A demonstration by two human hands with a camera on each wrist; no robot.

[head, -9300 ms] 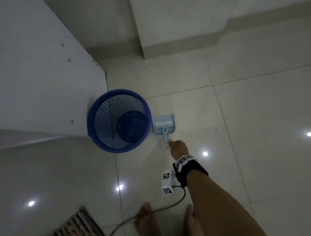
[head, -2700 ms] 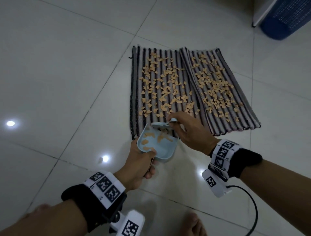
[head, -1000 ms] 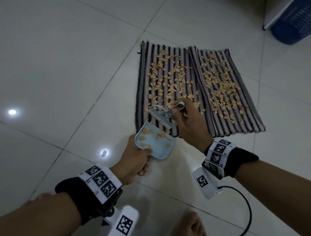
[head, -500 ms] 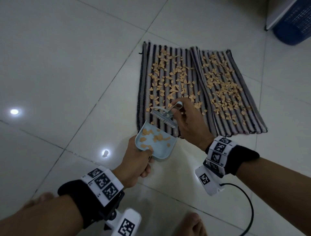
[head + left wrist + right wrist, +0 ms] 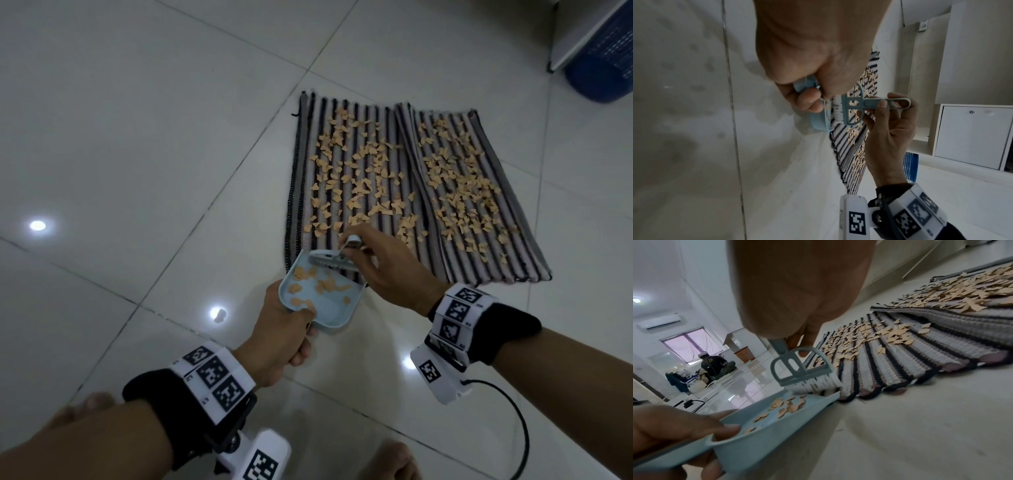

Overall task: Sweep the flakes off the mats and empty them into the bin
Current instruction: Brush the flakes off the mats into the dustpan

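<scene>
- Dustpan (image 5: pixel 320 298): held tilted, open lip laid at the near edge of the left mat (image 5: pixel 346 178); long axis runs from the mat edge back toward the person, mouth pointing at the mat. A scatter of tan flakes (image 5: pixel 363 185) is seen inside it.
- Left hand (image 5: pixel 277 339): fingers are curled round the dustpan handle, thumb on the rear rim.
- Brush (image 5: pixel 334 260): bristles are set down at the dustpan lip, head lying across the mouth, handle rising away toward the mat. Handle is pinched by the right hand (image 5: pixel 387 270) between thumb and fingers.
- Against the frame half a second earlier: brush head was raised above the mat edge; it is now lowered onto the lip. Dustpan position is about unchanged.
- Right mat (image 5: pixel 476 192): lies just beside the left mat, edges overlapping, flakes spread over both.
- Blue bin (image 5: pixel 606 58): stands well beyond the mats' far right corner.
</scene>
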